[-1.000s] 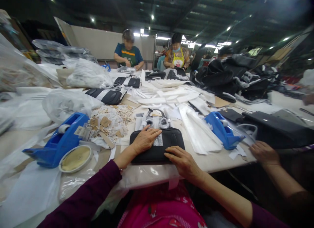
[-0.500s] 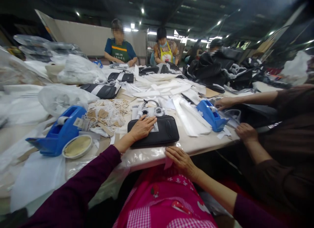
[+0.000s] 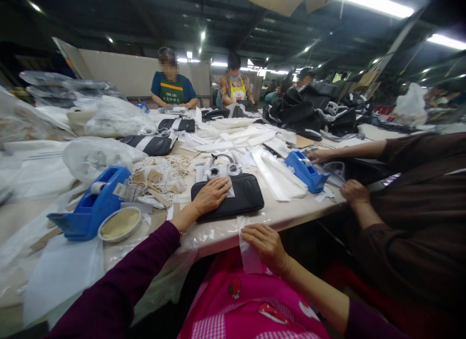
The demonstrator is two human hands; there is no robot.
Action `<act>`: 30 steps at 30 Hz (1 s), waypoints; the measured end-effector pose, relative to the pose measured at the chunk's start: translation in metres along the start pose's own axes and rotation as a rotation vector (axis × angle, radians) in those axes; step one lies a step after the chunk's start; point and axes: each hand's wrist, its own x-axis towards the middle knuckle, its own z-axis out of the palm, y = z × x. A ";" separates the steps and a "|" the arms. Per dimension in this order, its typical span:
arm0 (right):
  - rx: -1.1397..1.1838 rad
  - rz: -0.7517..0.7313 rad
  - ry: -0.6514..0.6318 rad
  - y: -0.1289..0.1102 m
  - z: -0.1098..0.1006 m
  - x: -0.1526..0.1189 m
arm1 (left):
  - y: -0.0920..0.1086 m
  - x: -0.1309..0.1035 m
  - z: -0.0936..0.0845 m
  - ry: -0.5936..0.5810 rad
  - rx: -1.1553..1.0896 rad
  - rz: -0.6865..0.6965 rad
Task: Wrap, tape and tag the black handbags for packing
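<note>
A black handbag [image 3: 244, 195] lies flat near the table's front edge, with its wrapped handle [image 3: 223, 166] pointing away from me. My left hand [image 3: 211, 196] rests palm down on the left half of the bag, fingers stretched out. Beneath those fingertips a small clear or whitish piece shows, too small to tell what it is. Just off the table edge, below the bag, my right hand [image 3: 267, 245] pinches a translucent whitish strip [image 3: 251, 261]. The strip hangs down in front of my pink apron, and its upper end reaches the edge of the table.
Blue tape dispensers stand left [image 3: 92, 203] and right [image 3: 306, 171] of the bag. A round shallow dish [image 3: 120, 225] and a heap of string tags [image 3: 160, 178] lie to the left. White sheets [image 3: 278, 176] lie right. A co-worker's hands [image 3: 355, 191] are at work there.
The camera has tilted up slightly. More of the whitish strip now shows at my right hand, hanging below it. My left hand stays on the bag.
</note>
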 end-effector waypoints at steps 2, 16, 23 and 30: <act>-0.027 -0.055 -0.020 -0.011 -0.003 0.005 | -0.001 -0.001 0.000 -0.002 -0.013 -0.002; 0.092 0.097 0.051 -0.055 0.007 0.051 | -0.006 0.000 0.005 0.030 -0.113 -0.042; 0.141 0.086 0.010 -0.058 0.007 0.050 | -0.003 -0.001 0.002 0.035 -0.100 -0.051; 0.210 0.294 -0.033 -0.001 -0.010 0.140 | -0.001 -0.005 0.000 0.059 -0.083 -0.042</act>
